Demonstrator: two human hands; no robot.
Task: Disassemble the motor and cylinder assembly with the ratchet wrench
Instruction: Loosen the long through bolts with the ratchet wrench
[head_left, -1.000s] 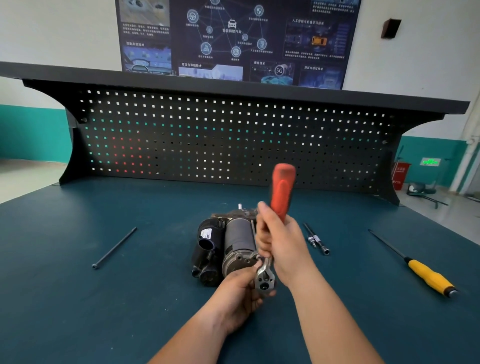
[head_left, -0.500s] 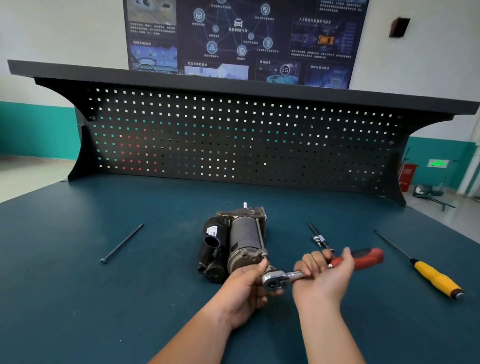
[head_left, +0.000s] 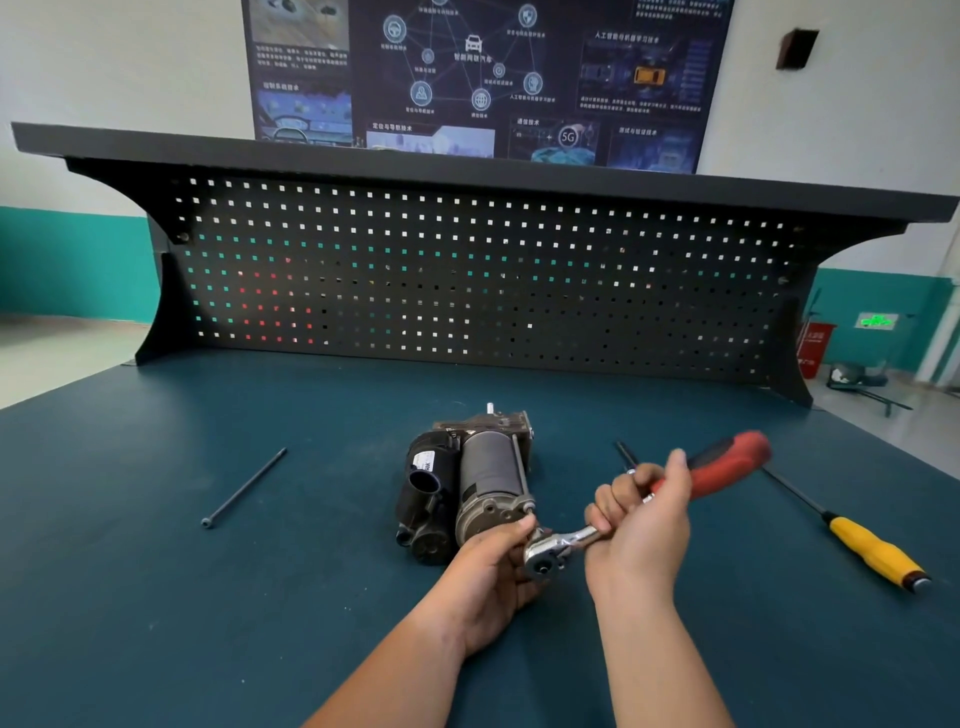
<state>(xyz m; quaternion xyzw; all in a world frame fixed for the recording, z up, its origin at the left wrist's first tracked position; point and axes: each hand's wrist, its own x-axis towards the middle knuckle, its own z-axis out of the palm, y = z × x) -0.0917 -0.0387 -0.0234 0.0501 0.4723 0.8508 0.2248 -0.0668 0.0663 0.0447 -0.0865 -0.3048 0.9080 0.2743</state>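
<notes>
Swinging up since half a second ago, your ratchet wrench (head_left: 719, 465) is now angling its red handle toward the upper right instead of lying nearly level. Low in the centre of the frame, your left hand (head_left: 488, 569) is cupping the wrench's chrome head, thumb and fingers curled around it at the near end of the motor and cylinder assembly (head_left: 485, 473). Your right hand (head_left: 641, 530), just beside it, is clenching its fingers round the shank where the red grip begins. The assembly is lying on the blue surface (head_left: 208, 623) at mid-frame. A long bolt (head_left: 244, 487) is lying well to its left, and a yellow-handled screwdriver (head_left: 872, 551) is lying at the right edge. Behind them, a pegboard (head_left: 467, 280) is standing under a dark poster (head_left: 478, 78).
</notes>
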